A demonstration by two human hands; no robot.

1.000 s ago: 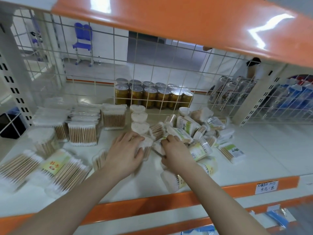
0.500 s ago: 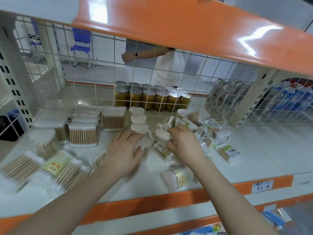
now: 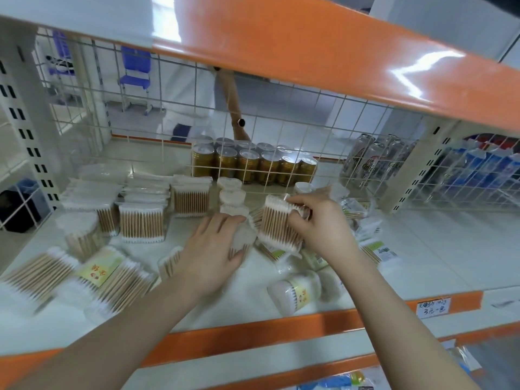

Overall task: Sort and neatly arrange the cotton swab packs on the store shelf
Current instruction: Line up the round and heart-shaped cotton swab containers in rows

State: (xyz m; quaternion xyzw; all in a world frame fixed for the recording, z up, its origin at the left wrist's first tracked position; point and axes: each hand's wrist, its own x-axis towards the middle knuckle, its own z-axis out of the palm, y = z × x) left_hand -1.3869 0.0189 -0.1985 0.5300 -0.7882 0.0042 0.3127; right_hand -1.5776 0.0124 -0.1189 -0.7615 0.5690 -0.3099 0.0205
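My right hand [image 3: 320,220] grips a clear pack of wooden cotton swabs [image 3: 277,223], lifted upright above the shelf's middle. My left hand [image 3: 211,246] rests on a round swab tub [image 3: 243,240] at the front of a row of heart-shaped tubs [image 3: 231,190]. Square swab boxes [image 3: 140,220] stand in rows at the left. Flat bagged packs [image 3: 104,274] lie at the front left. A jumbled pile of green-labelled packs [image 3: 377,249] lies to the right of my hands. A round tub [image 3: 295,294] lies on its side near the shelf edge.
Behind a wire grid [image 3: 281,130], gold cans [image 3: 253,161] and silver cans [image 3: 368,159] stand on the opposite shelf. A person's arm [image 3: 233,102] hangs beyond the grid. An orange upper shelf [image 3: 337,52] overhangs. A price tag [image 3: 433,305] sits on the orange front edge.
My right hand has lifted a swab pack out of the pile and turned it upright. My left hand stayed on the round tub. The person behind the grid moved left.
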